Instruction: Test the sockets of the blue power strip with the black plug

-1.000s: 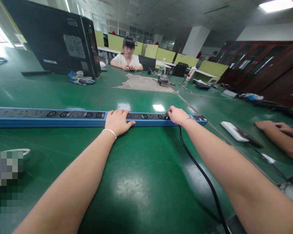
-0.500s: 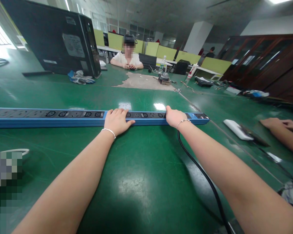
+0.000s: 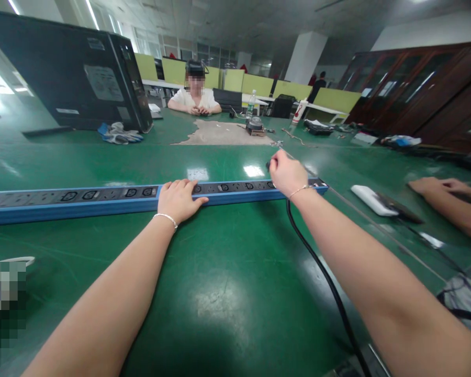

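Observation:
A long blue power strip (image 3: 102, 209) with a row of black sockets lies across the green table. My left hand (image 3: 178, 200) rests over its middle, fingers over the far edge and thumb spread to the right along the near side. Above the strip's right part, my right hand (image 3: 288, 173) is closed round a black plug (image 3: 268, 165), of which only a small end shows past the fingers. From below that hand a black cable (image 3: 325, 272) runs down to the table's near edge.
A black computer case (image 3: 98, 84) stands at the back left, with gloves (image 3: 120, 134) before it. Across the table (image 3: 204, 246) sits a person (image 3: 195, 97). At the right are a white object (image 3: 373, 200) and another person's hands (image 3: 435, 187). A bottle (image 3: 251, 103) stands farther back.
My right hand has lifted off the strip with the black plug, whose end now shows. My left hand stays on the strip. The whole view has shifted slightly, and the strip looks more tilted.

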Motion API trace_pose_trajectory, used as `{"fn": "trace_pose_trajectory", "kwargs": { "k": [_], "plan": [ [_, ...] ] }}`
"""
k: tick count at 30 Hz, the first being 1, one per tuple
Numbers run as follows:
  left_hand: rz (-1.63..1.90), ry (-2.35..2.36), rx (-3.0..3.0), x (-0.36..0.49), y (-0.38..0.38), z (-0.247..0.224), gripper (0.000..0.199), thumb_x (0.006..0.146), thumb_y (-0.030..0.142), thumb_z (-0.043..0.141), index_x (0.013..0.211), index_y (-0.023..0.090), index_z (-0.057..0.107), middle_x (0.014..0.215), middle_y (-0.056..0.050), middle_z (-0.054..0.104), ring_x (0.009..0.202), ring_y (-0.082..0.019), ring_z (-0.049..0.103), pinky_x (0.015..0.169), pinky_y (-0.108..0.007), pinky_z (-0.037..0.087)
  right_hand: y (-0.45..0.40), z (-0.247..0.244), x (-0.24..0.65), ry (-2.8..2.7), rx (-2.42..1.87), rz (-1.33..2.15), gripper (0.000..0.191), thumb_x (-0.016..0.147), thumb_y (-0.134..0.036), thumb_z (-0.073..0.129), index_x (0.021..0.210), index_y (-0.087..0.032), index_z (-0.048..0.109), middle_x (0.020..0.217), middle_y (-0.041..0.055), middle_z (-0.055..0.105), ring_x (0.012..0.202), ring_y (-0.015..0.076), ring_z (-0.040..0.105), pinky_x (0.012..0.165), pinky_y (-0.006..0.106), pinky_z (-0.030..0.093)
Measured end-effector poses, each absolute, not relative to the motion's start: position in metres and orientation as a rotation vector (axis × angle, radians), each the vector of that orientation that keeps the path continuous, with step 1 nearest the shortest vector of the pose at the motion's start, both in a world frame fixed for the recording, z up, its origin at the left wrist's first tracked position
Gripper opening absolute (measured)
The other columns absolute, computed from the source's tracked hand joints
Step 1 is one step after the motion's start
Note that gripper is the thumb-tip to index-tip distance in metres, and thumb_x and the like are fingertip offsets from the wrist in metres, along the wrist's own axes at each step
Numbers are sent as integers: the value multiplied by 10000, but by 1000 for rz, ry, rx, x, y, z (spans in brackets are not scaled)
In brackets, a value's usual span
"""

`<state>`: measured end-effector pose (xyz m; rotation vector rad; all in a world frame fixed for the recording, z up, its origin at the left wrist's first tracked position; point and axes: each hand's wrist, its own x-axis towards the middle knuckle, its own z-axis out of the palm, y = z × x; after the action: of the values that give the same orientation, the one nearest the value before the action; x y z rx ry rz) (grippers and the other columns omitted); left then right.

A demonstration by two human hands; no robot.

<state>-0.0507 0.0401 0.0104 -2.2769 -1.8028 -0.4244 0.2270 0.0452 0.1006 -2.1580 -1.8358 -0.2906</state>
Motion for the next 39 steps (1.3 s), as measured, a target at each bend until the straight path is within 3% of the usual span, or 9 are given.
{"fn": "trace_pose_trajectory", "kwargs": {
  "k": [5,17,39],
  "plan": [
    [-434,-1800,-2272,-51,41,9,647,819,642,373,1292,220,501,1294,-91,567,1195,-260,485,1008,-392,305,56,134,276,-1963,-2121,-269,306,903,-322,380,1045,-161,598,1042,125,660,941,239,595,794,321,430],
    [-435,-1784,-2269,-51,41,8,647,812,654,387,1283,227,507,1286,-85,571,1188,-257,489,1007,-384,308,69,72,340,-1911,-2437,-157,356,906,-352,350,1127,-137,527,1004,178,660,913,254,622,769,339,435],
    [-436,-1780,-2290,-52,42,9,662,820,637,387,1289,185,506,1291,-110,565,1189,-268,487,990,-389,307,83,67,335,-2068,-2493,-161,351,904,-348,305,1120,-164,511,1004,170,657,917,280,626,796,389,452]
  ]
}}
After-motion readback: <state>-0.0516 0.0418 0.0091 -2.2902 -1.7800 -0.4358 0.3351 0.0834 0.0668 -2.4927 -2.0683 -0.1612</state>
